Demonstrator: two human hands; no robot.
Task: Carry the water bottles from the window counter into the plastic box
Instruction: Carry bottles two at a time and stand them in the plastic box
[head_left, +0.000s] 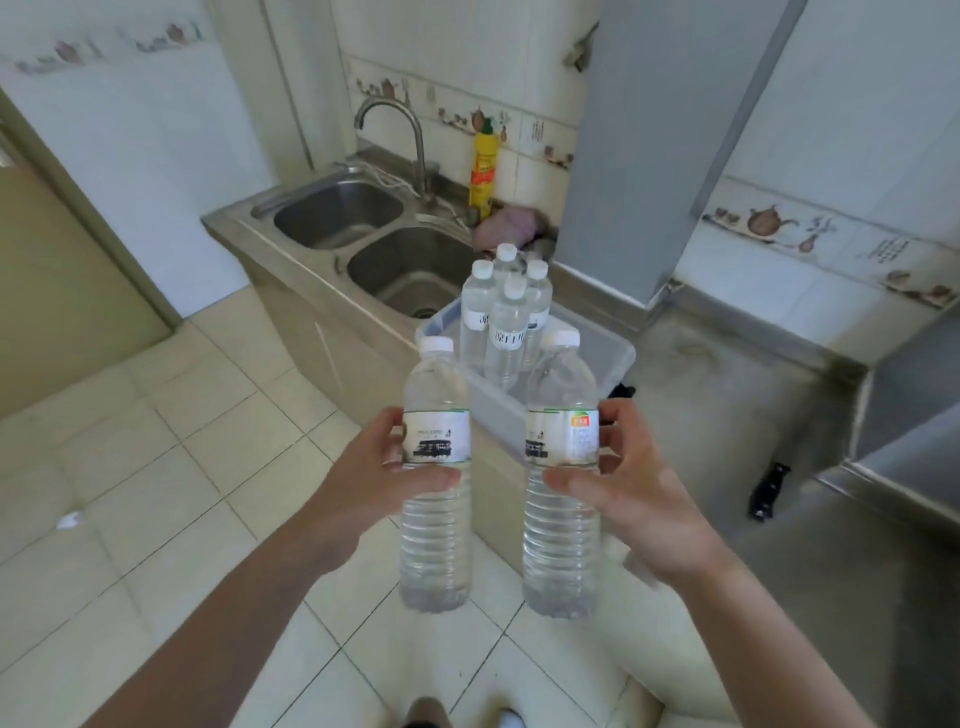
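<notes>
My left hand (371, 470) grips a clear water bottle (436, 525) upright around its label. My right hand (631, 486) grips a second water bottle (561, 535) the same way. Both bottles hang in the air over the tiled floor, just in front of the counter. Beyond them a translucent plastic box (615, 358) sits on the steel counter. Several capped water bottles (506, 325) stand upright inside it, towards its far left corner. The near right part of the box holds nothing that I can see.
A double steel sink (363, 239) with a tap lies left of the box. A yellow bottle (483, 171) and a pink cloth (511, 226) sit behind it. A grey pillar (660, 145) rises right of the box. Small black objects (769, 491) lie on the counter at right.
</notes>
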